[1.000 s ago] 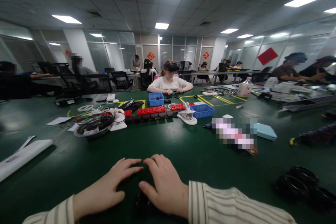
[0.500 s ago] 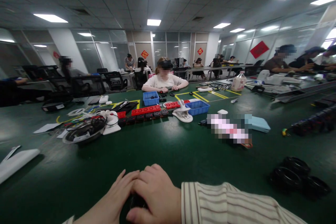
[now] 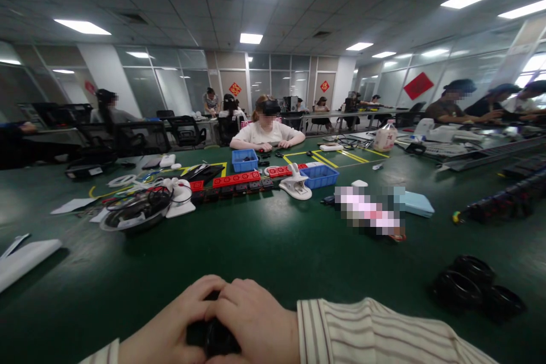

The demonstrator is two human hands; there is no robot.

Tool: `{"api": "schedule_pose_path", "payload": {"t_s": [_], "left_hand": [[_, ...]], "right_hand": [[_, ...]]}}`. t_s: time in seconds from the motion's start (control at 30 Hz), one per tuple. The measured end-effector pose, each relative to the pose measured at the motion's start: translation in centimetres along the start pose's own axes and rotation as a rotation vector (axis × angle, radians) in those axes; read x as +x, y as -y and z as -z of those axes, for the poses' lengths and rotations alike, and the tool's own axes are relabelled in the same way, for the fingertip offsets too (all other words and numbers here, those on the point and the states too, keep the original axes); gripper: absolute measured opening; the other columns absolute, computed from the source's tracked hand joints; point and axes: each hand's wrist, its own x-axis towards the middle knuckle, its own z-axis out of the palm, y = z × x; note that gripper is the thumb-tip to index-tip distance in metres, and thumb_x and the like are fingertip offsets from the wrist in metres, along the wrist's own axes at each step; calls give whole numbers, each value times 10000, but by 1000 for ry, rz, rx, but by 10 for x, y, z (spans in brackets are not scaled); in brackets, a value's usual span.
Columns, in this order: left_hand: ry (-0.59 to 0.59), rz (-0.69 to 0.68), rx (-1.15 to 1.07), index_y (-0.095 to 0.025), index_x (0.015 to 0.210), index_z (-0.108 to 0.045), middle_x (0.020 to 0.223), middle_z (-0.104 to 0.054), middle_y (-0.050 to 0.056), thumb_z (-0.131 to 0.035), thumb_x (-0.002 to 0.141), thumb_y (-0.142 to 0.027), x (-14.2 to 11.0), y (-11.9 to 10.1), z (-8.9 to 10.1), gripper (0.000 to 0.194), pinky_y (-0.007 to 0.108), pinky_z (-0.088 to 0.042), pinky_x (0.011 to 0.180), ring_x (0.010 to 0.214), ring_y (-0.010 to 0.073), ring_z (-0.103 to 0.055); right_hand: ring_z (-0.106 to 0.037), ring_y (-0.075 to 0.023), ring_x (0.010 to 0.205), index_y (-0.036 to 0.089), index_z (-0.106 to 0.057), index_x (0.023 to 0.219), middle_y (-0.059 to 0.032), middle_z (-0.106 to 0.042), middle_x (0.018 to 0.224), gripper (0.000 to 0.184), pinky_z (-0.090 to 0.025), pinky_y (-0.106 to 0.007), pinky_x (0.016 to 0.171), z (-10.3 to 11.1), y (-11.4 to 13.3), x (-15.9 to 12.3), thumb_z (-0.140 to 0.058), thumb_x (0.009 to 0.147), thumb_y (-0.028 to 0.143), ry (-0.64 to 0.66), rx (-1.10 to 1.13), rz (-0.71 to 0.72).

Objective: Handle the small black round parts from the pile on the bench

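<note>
At the bottom middle of the head view, a black rounded object [image 3: 219, 339] sits between my two hands, largely covered by them, so its kind does not show. My left hand [image 3: 181, 318] is closed around its left side, fingers bent over the top and thumb below. My right hand [image 3: 256, 318], coming out of a striped sleeve, wraps over the object from the right, its fingers meeting the left hand's. To the right, three black ring-shaped parts [image 3: 458, 287] lie together on the green table [image 3: 273, 244].
Beyond my hands are a metal bowl [image 3: 134, 222] with cables, red and black socket strips [image 3: 236, 179], a white clip base [image 3: 296, 185] and blue bins [image 3: 319, 176]. A light-blue box [image 3: 416, 203] lies right. A person [image 3: 268, 131] sits opposite; others work farther back.
My left hand's fingers, stretched flat before, are now bent around the black object, and more of it shows. My right hand keeps its hold. The view has shifted slightly.
</note>
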Motion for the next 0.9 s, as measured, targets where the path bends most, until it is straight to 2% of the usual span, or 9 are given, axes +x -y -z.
{"api": "schedule_pose_path", "payload": {"t_s": [0.1, 0.2, 0.27, 0.37, 0.5, 0.6, 0.7, 0.8, 0.9], "left_hand": [[59, 48, -4, -304, 1035, -624, 1320, -378, 23, -708, 698, -274, -2, -2, 1, 349, 482, -236, 1043, 1211, 318, -331], [34, 83, 45, -310, 1149, -560, 1283, -434, 54, -753, 627, -402, 1, -5, -6, 565, 578, -139, 1045, 1209, 355, -336], [-41, 90, 89, -294, 1175, -542, 1175, -515, 61, -757, 594, -447, 4, -6, -13, 638, 602, -98, 1045, 1141, 345, -413], [-133, 102, 93, -268, 1110, -582, 1082, -562, 59, -721, 638, -466, 6, -8, -21, 531, 588, -131, 1051, 1064, 315, -477], [-101, 146, 66, -232, 1068, -588, 1131, -537, 85, -698, 645, -524, 6, -13, -20, 526, 617, -123, 1035, 1089, 344, -452], [-94, 115, 32, -208, 970, -614, 1046, -536, 70, -714, 628, -489, 8, -20, -16, 453, 579, -212, 1022, 1017, 316, -482], [-128, 43, -49, -207, 937, -609, 1018, -503, 46, -723, 611, -279, 10, -25, -15, 354, 392, -420, 910, 966, 253, -490], [-115, 63, -99, -204, 943, -575, 1018, -490, 30, -705, 552, -151, 10, -24, -16, 416, 325, -446, 866, 948, 229, -496], [-101, 90, -149, -213, 1085, -483, 1062, -499, 37, -713, 564, -184, 6, -20, -16, 570, 348, -434, 899, 967, 235, -499]], "right_hand": [[-518, -155, 909, 170, -491, 1015, -27, -579, 937, 354, -400, -259, 785, 1, -6, -4, -585, 748, 383, -1, 34, 118], [-494, -147, 968, 194, -482, 1005, -15, -568, 975, 311, -381, -252, 832, -10, -9, -6, -562, 768, 378, -45, 71, 166], [-489, -148, 944, 209, -483, 986, -15, -551, 1002, 304, -385, -253, 807, -20, -8, -5, -544, 790, 433, -87, 66, 115], [-485, -162, 864, 211, -481, 972, -27, -536, 999, 352, -390, -280, 746, -34, -3, -4, -515, 794, 512, -174, 18, -49], [-476, -188, 805, 175, -491, 961, -56, -543, 948, 559, -389, -326, 708, -42, -5, -2, -502, 703, 671, -238, -32, -143], [-469, -178, 741, 167, -515, 911, -57, -556, 871, 565, -380, -314, 655, -40, -10, -1, -483, 695, 689, -230, -78, -55], [-479, -174, 814, 191, -532, 950, -33, -574, 899, 411, -374, -306, 701, -32, -12, -2, -547, 728, 536, -242, -52, 88], [-476, -155, 916, 222, -531, 1003, 15, -606, 969, 259, -358, -301, 787, -23, -9, -2, -540, 796, 379, -216, -33, 254], [-472, -146, 949, 242, -516, 1044, 33, -620, 998, 218, -341, -313, 845, -21, -6, -1, -454, 880, 372, -184, -69, 333]]}}
